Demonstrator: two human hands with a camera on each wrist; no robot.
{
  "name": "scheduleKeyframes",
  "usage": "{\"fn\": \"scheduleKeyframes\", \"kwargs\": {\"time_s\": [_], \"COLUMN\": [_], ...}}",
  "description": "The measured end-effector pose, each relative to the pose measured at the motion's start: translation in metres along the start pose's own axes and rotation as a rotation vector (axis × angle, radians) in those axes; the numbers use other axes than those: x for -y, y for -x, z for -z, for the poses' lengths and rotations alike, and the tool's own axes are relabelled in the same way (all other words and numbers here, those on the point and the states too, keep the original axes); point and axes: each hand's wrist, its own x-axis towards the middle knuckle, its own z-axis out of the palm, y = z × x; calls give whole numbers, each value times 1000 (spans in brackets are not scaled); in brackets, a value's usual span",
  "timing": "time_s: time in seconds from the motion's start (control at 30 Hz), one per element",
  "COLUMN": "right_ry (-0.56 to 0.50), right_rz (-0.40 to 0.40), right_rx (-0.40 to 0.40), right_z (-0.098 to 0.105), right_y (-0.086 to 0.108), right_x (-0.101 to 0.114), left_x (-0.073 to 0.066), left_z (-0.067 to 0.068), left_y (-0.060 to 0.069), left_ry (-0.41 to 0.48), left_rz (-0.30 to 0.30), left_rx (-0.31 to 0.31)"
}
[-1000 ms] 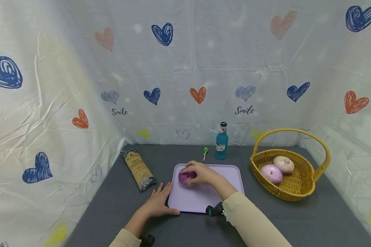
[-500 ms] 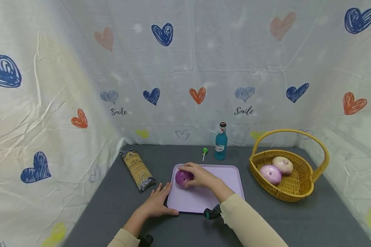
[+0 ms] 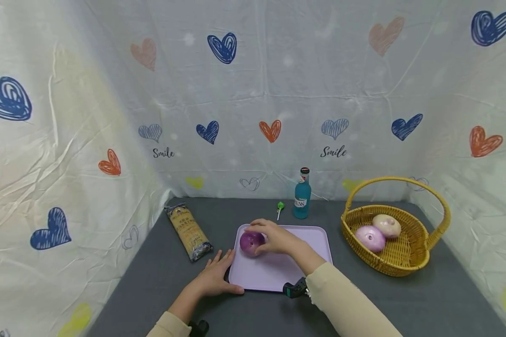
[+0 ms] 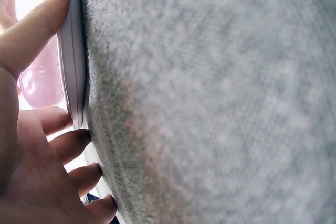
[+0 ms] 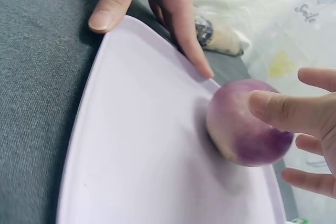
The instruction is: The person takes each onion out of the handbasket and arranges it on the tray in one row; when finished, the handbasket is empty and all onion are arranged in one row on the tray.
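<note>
A purple onion [image 3: 251, 244] sits on the far left part of a lilac tray [image 3: 278, 274]. My right hand [image 3: 275, 238] is around the onion's upper right side; in the right wrist view its thumb overlaps the onion [image 5: 247, 124], while its other fingers spread out, mostly clear of it. Whether the thumb still touches it I cannot tell. My left hand [image 3: 212, 277] rests at the tray's near left corner. Its thumb lies at the near rim and its spread fingers touch the left side, as the left wrist view also shows.
A yellow wicker basket [image 3: 388, 267] at the right holds a pale purple onion [image 3: 370, 238] and a whitish one [image 3: 386, 225]. Behind the tray stand a blue bottle [image 3: 302, 194] and a green lollipop [image 3: 280, 206]. A yellow packet [image 3: 189, 229] lies at the left.
The purple onion has shifted slightly left on the tray. My right thumb has drawn back a little to the right, so more of the onion shows. My left hand has stayed put.
</note>
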Motion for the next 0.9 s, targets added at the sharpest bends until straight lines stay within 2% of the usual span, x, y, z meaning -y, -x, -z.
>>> {"fn": "scheduleKeyframes", "kwargs": {"time_s": [0.5, 0.9], "right_ry": [44, 79], "right_rz": [16, -9], "right_rx": [-18, 19], "right_z": [40, 73], "right_y": [22, 47], "right_x": [3, -8], "left_x": [0, 1], "left_z": [-1, -2], "left_y": [-1, -1], "left_ry": [7, -3], "left_rz": [5, -4], "left_rx": [-6, -19]}}
